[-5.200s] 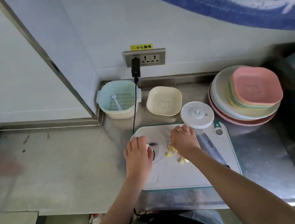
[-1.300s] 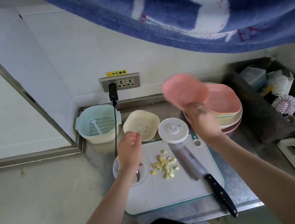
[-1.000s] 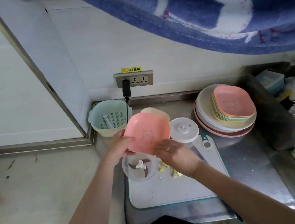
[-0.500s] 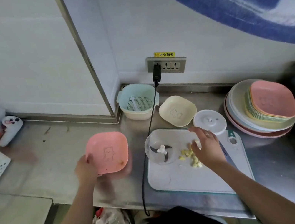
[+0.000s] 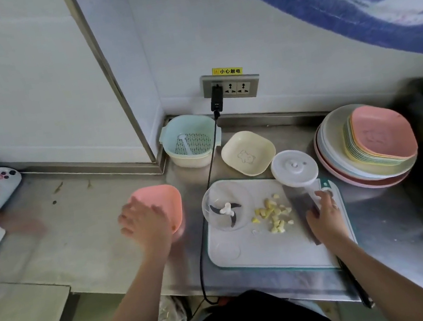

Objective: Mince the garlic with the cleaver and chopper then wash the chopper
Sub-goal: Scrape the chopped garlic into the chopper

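The left hand [image 5: 144, 224] is open, with straight fingers over the pink dish [image 5: 166, 205] on the steel table [image 5: 81, 227]. The dish sits left of the white cutting board [image 5: 270, 248], which lies near the table's front edge. On the board's left part stands the clear chopper bowl [image 5: 225, 208] with its blade inside. The yellow garlic pieces [image 5: 273, 213] lie in a small pile just beside it. The right hand [image 5: 324, 215] rests on the cleaver [image 5: 299, 201], fingers spread flat on the blade, so it looks open. The chopper lid [image 5: 294, 168] sits at the board's back edge. A cream dish [image 5: 248, 152] sits behind the board. A stack of plates [image 5: 367, 145] is further right.
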`<state>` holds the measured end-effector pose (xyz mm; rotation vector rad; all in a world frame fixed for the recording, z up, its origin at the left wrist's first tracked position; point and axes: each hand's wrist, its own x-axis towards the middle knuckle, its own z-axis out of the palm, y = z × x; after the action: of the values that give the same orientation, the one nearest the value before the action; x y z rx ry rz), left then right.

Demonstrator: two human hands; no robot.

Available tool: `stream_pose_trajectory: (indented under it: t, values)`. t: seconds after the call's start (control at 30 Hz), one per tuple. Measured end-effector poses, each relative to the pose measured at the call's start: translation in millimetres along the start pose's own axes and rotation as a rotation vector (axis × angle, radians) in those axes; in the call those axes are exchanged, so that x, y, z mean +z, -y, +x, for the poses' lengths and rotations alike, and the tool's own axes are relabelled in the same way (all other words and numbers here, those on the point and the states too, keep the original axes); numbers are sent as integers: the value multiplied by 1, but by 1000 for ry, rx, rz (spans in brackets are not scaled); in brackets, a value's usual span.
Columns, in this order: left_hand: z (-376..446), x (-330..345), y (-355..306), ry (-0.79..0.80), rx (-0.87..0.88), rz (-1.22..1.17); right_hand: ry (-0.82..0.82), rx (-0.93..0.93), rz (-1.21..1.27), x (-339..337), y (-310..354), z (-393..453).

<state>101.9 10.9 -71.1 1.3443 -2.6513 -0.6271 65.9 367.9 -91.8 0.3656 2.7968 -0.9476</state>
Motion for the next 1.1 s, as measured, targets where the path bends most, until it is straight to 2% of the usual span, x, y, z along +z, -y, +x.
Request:
stream_pose_trajectory:
  t: [0.13, 0.2, 0.3, 0.4, 0.47, 0.63, 0.9, 1.1]
  values:
    - [-34, 15, -37, -27, 661, -46, -70, 52, -113, -3, -9, -6]
    - [-49, 22, -50, 47, 811, -43, -62, 106, -182, -4, -8, -9]
    - [-62, 34, -60, 247, 798, 87, 10, 117, -250, -2, -9, -12]
    - [-63, 41, -59, 300, 824, 253, 51, 117, -228, -2, -12, -11]
    - [-63, 41, -60, 330, 811, 236, 84, 137, -185, -2, -11, -10]
    - [-63, 38, -66, 285, 756, 234, 73, 181, -153, 2, -3, -6]
    - [-64, 48, -64, 251, 752, 249, 21, 15, -225, -3, 1, -23]
    - [-64, 54, -58, 214, 774, 83, 32, -52, -188, -6, 2, -28]
